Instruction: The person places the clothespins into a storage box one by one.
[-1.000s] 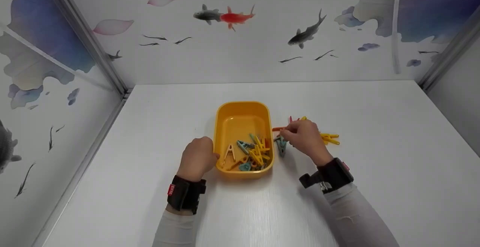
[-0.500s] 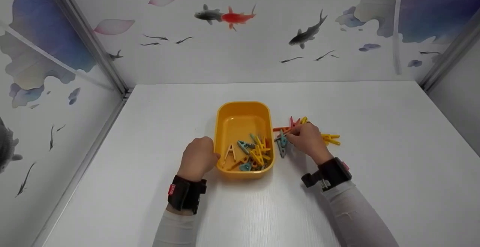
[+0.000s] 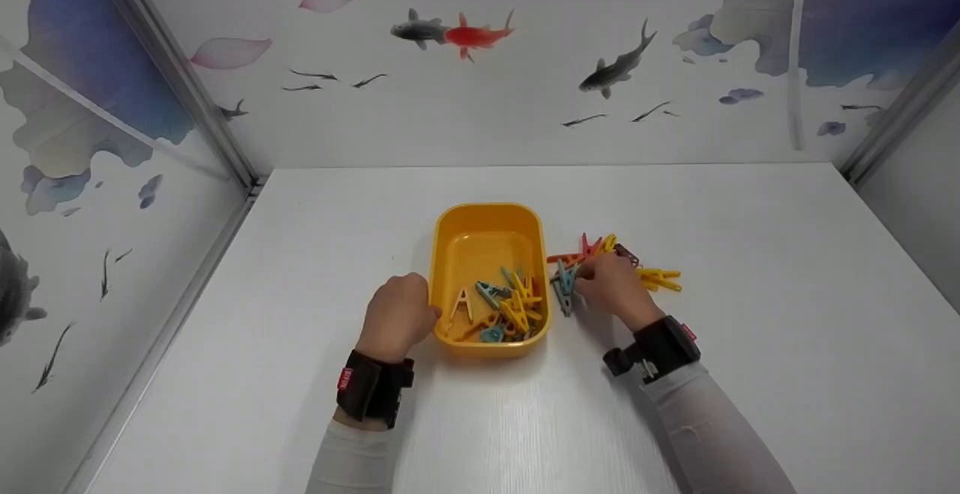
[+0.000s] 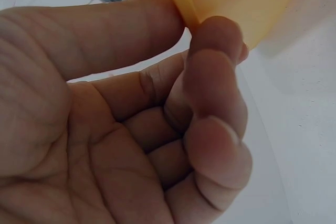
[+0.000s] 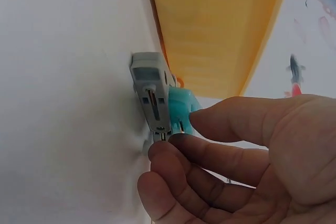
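A yellow plastic bin [image 3: 487,217] stands mid-table with several clothespins [image 3: 514,306] in its near end. My left hand [image 3: 397,318] grips the bin's left rim, thumb and curled fingers pinching the bin wall [image 4: 236,3] in the left wrist view. To the right of the bin my right hand [image 3: 615,288] pinches a teal clothespin [image 5: 181,106] between thumb and forefinger. A grey clothespin [image 5: 149,93] stands right against it, close to the fingertips. Behind and around this hand lie an orange clothespin [image 3: 564,258], a red clothespin [image 3: 589,244] and yellow clothespins [image 3: 660,278].
A dark red clothespin [image 3: 625,254] shows just behind the right hand. The white table [image 3: 750,314] meets a back wall [image 3: 510,127] printed with fish, and a similar printed panel [image 3: 112,202] borders the left side.
My right hand has drawn slightly back from the loose pile, uncovering the red and dark red clothespins, and come down to the teal clothespin. The left hand and the bin stay in place.
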Available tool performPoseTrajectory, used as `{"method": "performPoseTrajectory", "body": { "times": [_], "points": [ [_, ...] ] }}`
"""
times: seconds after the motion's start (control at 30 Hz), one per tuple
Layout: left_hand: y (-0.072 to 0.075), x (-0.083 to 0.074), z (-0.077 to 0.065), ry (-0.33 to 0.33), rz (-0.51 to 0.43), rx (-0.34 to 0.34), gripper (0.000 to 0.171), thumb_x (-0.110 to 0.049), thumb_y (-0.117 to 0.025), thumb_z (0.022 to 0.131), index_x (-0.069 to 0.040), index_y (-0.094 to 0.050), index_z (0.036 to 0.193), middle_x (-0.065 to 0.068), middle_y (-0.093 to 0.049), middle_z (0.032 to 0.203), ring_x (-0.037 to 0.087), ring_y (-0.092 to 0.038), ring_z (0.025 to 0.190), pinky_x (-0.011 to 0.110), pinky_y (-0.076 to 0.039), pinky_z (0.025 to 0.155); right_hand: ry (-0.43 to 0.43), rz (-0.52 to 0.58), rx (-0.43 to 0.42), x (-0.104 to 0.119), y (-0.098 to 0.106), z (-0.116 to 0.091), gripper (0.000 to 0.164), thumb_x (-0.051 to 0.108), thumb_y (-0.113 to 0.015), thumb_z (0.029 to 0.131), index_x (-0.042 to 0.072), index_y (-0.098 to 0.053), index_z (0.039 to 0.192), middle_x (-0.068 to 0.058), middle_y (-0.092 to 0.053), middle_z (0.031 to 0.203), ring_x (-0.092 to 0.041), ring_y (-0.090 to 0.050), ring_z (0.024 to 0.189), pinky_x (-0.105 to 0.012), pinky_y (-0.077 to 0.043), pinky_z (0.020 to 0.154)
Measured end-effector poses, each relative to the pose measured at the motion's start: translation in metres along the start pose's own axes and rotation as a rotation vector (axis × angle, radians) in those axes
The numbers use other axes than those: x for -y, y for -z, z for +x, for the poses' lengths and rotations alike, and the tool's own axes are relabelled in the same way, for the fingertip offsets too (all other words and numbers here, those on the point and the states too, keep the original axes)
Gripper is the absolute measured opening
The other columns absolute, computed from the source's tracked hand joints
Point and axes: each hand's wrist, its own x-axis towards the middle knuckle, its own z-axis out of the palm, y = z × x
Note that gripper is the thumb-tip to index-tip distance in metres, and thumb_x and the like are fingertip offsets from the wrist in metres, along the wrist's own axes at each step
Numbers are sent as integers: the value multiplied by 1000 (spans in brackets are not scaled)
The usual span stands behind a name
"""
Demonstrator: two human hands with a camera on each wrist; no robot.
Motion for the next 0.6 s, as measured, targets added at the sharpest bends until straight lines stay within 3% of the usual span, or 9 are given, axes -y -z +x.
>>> {"method": "performPoseTrajectory", "body": {
  "times": [0.2, 0.43, 0.6],
  "points": [
    [0, 0, 1, 15, -1, 10, 17, -12, -77, 92, 3, -70, 94, 3, -43, 66, 21, -50, 63, 29, -36, 58, -20, 13, 22, 2, -2, -1, 22, 10, -67, 99, 2, -75, 117, -15, -71, 108, -24, -62, 86, -32, -56, 76],
    [0, -1, 1, 35, 2, 30, 18, -14, -76, 94, 2, -69, 97, 4, -44, 67, 21, -51, 64, 29, -37, 59, 10, -14, 24, 3, -4, -1, 20, 12, -69, 98, 3, -77, 113, -11, -72, 100, -24, -60, 84, -33, -55, 77],
    [0, -1, 1, 32, 5, 24, 18, -14, -75, 94, 2, -69, 97, 4, -43, 67, 21, -51, 65, 29, -37, 59, -5, 0, -7, 3, -4, -1, 20, 12, -65, 100, 2, -76, 113, -12, -68, 95, -23, -59, 81, -30, -50, 70]
  ]
}}
